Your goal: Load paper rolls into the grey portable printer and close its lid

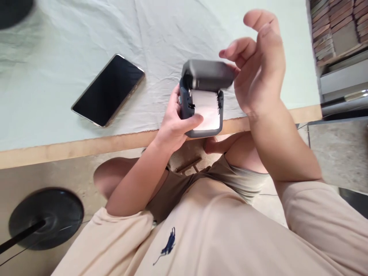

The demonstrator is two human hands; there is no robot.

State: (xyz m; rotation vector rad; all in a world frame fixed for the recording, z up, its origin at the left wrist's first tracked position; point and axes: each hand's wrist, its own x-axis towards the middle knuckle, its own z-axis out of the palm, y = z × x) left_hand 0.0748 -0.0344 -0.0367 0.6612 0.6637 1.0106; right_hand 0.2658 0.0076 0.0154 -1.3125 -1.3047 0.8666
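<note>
Printer point(202, 101), a small dark grey one with its lid swung up, sits in your left hand point(175, 122) just above the near edge of the tabletop point(86, 143). Nearest to you are your beige shirt point(201, 230) and grey shorts point(230, 176), with your knees showing below the wooden edge. On the floor to the near left stands a round black base point(47, 216) with a dark pole leaning off toward the left. Your left hand grips the printer from its left side, thumb laid across the lower front and fingers wrapped behind. Inside the open bay you can see a white paper roll point(205, 109), filling the space between the side walls. Your right hand point(260, 73) is just beyond and to the right, fingers loosely spread and holding nothing, with fingertips touching the right end of the raised lid point(208, 74). Farther left on the pale cloth point(71, 76) covering the tabletop lies a black phone point(109, 90), screen up and dark, well apart from the printer. At the far right are stacked bricks point(336, 27) on a shelf.
</note>
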